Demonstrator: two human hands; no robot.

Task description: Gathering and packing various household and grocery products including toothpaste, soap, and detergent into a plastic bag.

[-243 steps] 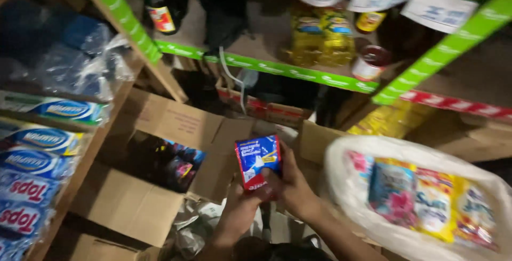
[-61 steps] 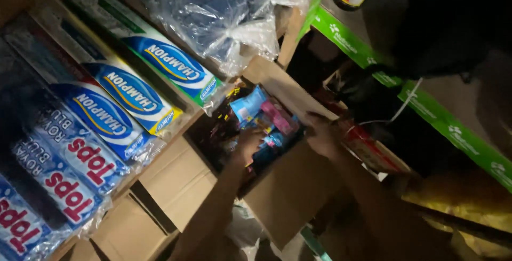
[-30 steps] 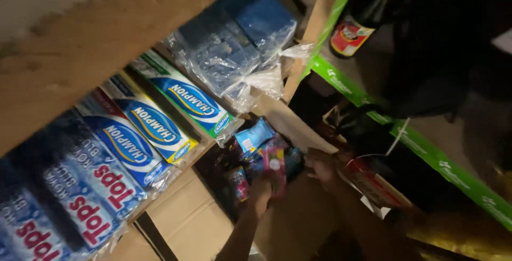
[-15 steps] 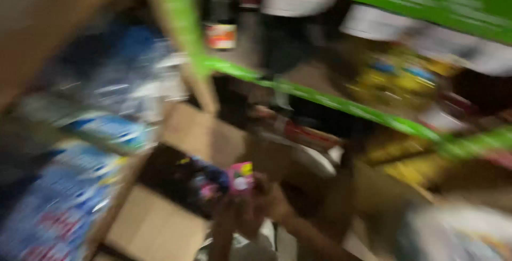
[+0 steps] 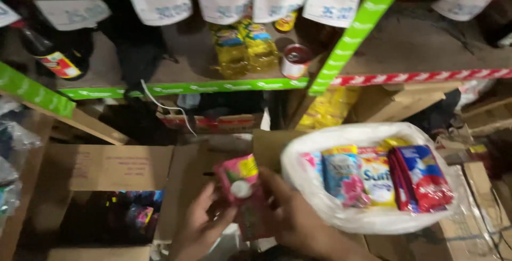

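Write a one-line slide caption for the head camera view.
Both hands, left hand and right hand, hold a pink sachet pack between an open cardboard box and a white bag of sachets.

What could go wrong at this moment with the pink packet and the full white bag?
The pink packet is held only by the fingertips of the left hand and right hand, so it might slip into the open cardboard box. The white plastic bag looks full; its sachets lie near the rim and might spill.
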